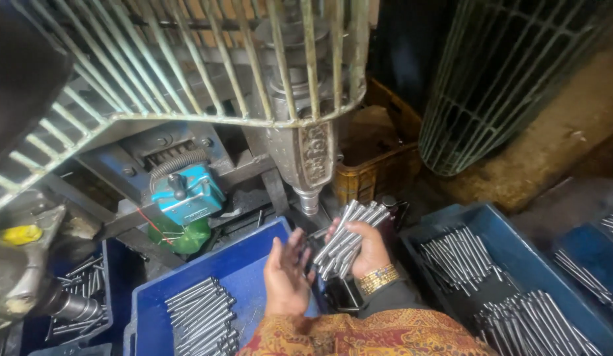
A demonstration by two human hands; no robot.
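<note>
above: wire guard [188, 99] blocks | left blue bin [253, 264]: bare corner free

The bundle of rods [348, 237] gripped in the right hand's fingers [359, 247] is bare metal, smooth and shiny grey. Just below the open left hand's fingers [286, 270], the blue crate [250, 264] looks like matt, scuffed plastic holding similar polished metal rods [202, 316]. The wrist bangles [377, 278] gleam gold.

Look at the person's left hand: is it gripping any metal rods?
No, the left hand is open and empty; the right hand holds the bundle of metal rods.
</note>
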